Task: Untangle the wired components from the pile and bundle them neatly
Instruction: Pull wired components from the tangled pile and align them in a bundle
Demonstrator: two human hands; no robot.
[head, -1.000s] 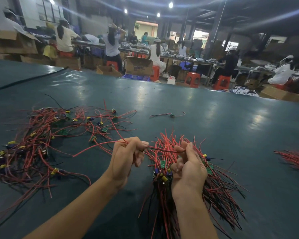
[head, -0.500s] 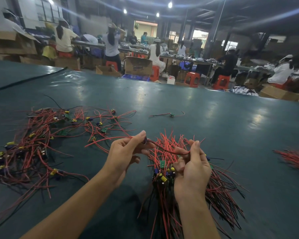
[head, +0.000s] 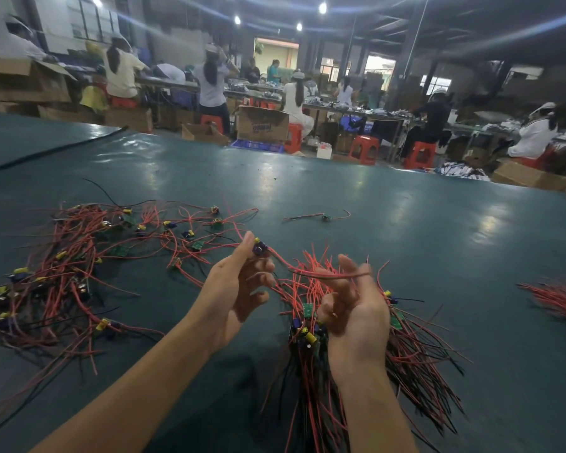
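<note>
Left hand (head: 239,289) has come up, pinching the purple part (head: 260,249). Its light, floppy red wire (head: 307,273) crosses the blurry right hand (head: 353,308), grip unclear. Hold by the part.

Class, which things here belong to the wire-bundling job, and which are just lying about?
Job: tangled pile; gathered bundle; wired component pinched by left hand, its wire across right hand; green table.
Lying about: cardboard box; red stools; blue crate.
</note>
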